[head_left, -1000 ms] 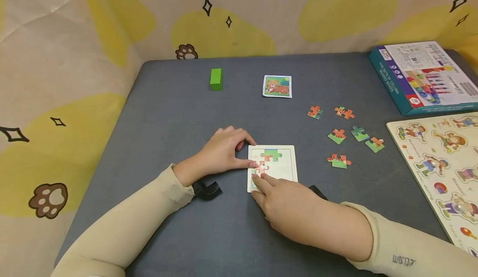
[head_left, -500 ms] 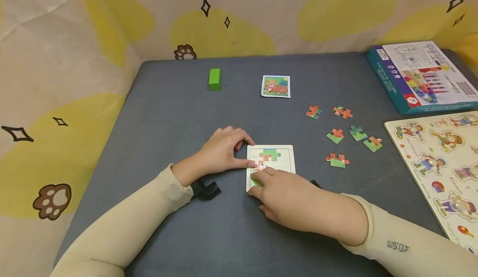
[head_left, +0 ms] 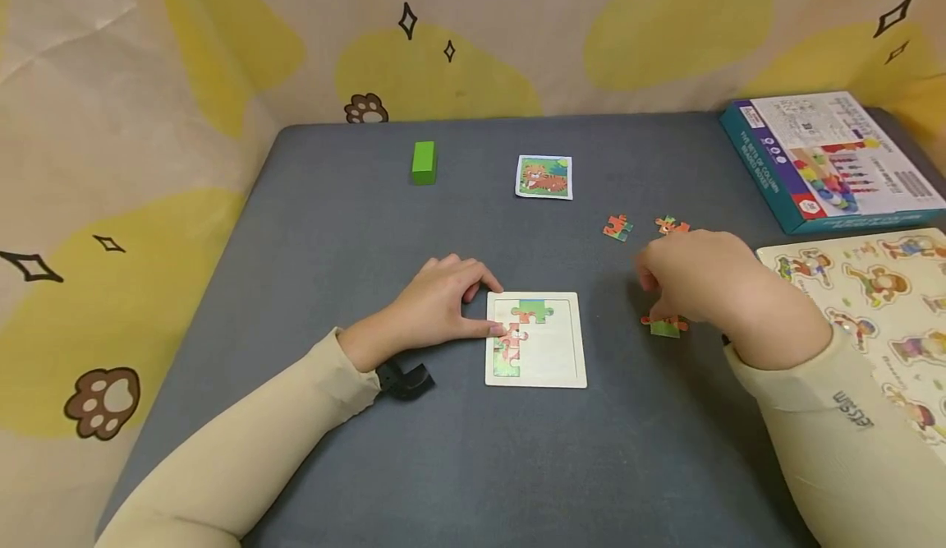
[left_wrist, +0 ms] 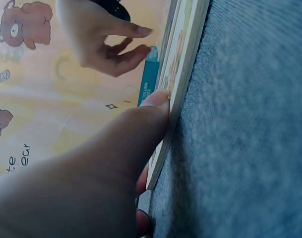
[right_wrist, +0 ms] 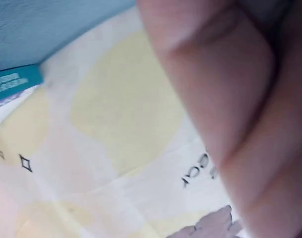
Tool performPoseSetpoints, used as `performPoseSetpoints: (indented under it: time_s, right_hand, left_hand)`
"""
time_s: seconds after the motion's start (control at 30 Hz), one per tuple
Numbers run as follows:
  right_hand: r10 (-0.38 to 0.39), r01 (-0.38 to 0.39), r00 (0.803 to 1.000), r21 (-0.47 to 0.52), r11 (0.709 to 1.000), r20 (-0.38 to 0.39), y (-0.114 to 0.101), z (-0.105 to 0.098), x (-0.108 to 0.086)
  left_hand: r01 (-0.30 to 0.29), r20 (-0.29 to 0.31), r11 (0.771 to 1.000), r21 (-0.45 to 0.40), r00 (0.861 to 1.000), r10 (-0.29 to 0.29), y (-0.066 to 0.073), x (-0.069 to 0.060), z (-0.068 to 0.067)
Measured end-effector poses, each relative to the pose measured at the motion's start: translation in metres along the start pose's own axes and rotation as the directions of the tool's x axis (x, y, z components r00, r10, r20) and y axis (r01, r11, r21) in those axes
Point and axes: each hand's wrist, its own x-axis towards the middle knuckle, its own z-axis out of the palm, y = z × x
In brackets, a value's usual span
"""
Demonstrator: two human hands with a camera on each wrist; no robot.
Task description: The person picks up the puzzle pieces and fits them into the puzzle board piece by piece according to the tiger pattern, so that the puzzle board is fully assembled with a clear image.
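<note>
My left hand (head_left: 441, 306) grips the square white puzzle board (head_left: 550, 351) at its left side. The thumb lies on the board's face and the index finger bends to the upper left corner; the left wrist view shows the thumb (left_wrist: 158, 99) on the board's edge. Inside the frame lie a green and orange piece (head_left: 532, 310) near the top and joined pieces (head_left: 508, 355) along the left. Over the loose pieces hovers my right hand (head_left: 709, 273), thumb and fingers apart, nothing seen between them. Just below its fingertips is a jigsaw piece (head_left: 665, 329). The hand hides several others.
Two loose spots of jigsaw pieces (head_left: 617, 227) lie beyond the right hand. A tiger picture card (head_left: 544, 177) and a green block (head_left: 424, 163) sit at the back. To the right are a teal box (head_left: 835, 162) and a wooden figure board (head_left: 897, 310).
My right hand has left the puzzle board and moved right, over the loose pieces. The joined pieces on the board's left are now uncovered. My left hand has stayed put.
</note>
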Motion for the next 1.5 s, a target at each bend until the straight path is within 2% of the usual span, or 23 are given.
performPoseSetpoints:
  time_s: [0.1,0.27,0.37,0.53,0.67,0.73,0.83,0.97,1.03,1.2,1.33,1.5]
  right_hand:
    - [0.0,0.001,0.998,-0.018,1.0,0.058,0.007,0.005,0.004]
    - [-0.02,0.022,0.992,-0.02,1.0,0.127,0.006,0.012,0.012]
    - [-0.04,0.037,0.987,0.025,0.999,0.158,0.008,0.013,0.015]
    - [-0.137,0.105,0.966,0.153,0.983,0.218,0.013,0.01,0.016]
    - [-0.191,0.14,0.957,0.229,0.963,0.218,0.014,0.005,0.015]
    - [-0.23,0.176,0.955,0.264,0.948,0.189,0.013,0.003,0.014]
    - [-0.309,0.266,0.946,0.31,0.913,0.1,0.006,0.001,0.014]
    - [-0.408,0.405,0.911,0.304,0.862,-0.058,-0.014,0.009,0.017]
    - [-0.435,0.444,0.895,0.312,0.84,-0.102,-0.027,0.015,0.019]
    - [-0.482,0.485,0.869,0.381,0.787,-0.111,-0.054,0.03,0.024]
    - [-0.504,0.515,0.854,0.367,0.775,-0.132,-0.068,0.04,0.025]
    - [-0.476,0.521,0.853,0.384,0.762,-0.213,-0.076,0.048,0.027]
  left_hand:
    - [-0.001,0.007,1.0,-0.002,1.0,0.001,0.0,0.0,0.0]
    - [0.0,0.015,1.0,-0.004,1.0,0.0,0.0,-0.001,0.0]
    - [-0.001,0.02,1.0,-0.004,1.0,0.001,0.0,-0.001,0.0]
    - [-0.002,0.017,1.0,0.006,1.0,0.002,0.0,0.0,0.0]
    - [-0.004,0.01,1.0,0.008,1.0,0.004,0.0,0.0,-0.002]
    - [-0.007,0.007,1.0,0.007,1.0,0.007,0.0,0.001,-0.002]
    - [-0.011,0.002,1.0,0.003,1.0,0.011,-0.001,0.0,-0.002]
    - [-0.008,0.005,1.0,0.0,1.0,0.008,0.0,0.0,-0.001]
    - [-0.001,0.009,1.0,0.0,1.0,0.001,0.001,-0.001,-0.001]
    - [0.001,0.012,1.0,0.002,1.0,-0.001,0.002,-0.001,-0.002]
    - [0.0,0.008,1.0,0.002,1.0,0.0,0.001,-0.002,-0.002]
    - [0.002,0.011,1.0,0.01,1.0,-0.002,0.001,-0.002,0.0]
